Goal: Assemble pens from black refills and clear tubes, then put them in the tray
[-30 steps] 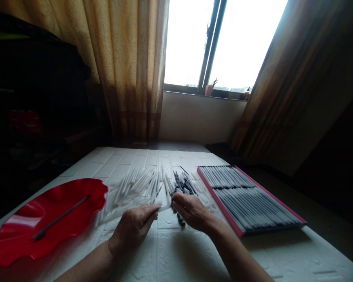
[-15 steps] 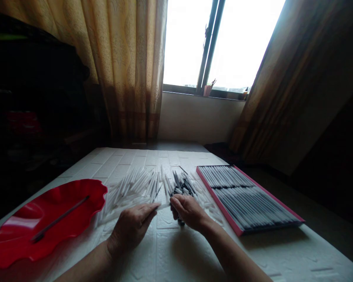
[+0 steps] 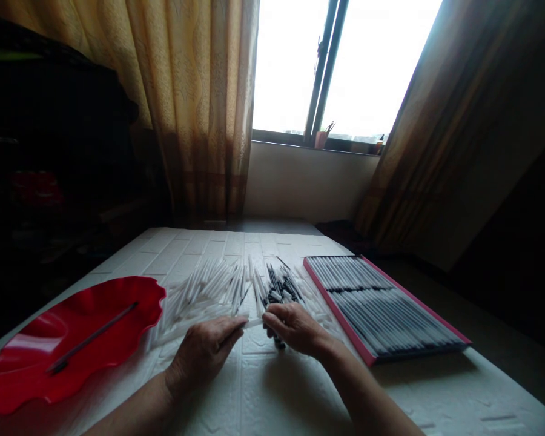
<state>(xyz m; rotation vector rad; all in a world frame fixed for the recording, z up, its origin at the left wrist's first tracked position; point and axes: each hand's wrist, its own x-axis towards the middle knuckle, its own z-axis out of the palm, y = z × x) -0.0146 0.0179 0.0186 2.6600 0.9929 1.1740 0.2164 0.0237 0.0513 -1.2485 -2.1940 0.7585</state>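
Observation:
Between my two hands runs a thin whitish tube (image 3: 254, 323), one end pinched in the fingers of my left hand (image 3: 208, 345), the other in my right hand (image 3: 295, 328). Dark caps and thin dark rods (image 3: 284, 290) lie just beyond my right hand, partly hidden by it. Many clear, whitish tubes (image 3: 213, 281) spread over the table past my left hand. To the right, a pink-edged box (image 3: 338, 312) holds two rows of slim grey pens (image 3: 390, 312). One dark pen (image 3: 95, 336) rests in the red scalloped dish (image 3: 136, 290) at the left.
The white brick-patterned table (image 3: 236, 393) extends toward a window (image 3: 372, 66) with curtains (image 3: 195, 109) on both sides. A small pink cup (image 3: 321, 139) stands on the sill. Dark objects fill the far left, beyond the table edge.
My right hand has shifted very slightly, its fingers still around the tube's end. My left hand is almost where it was. The box, dish and loose tubes have not moved.

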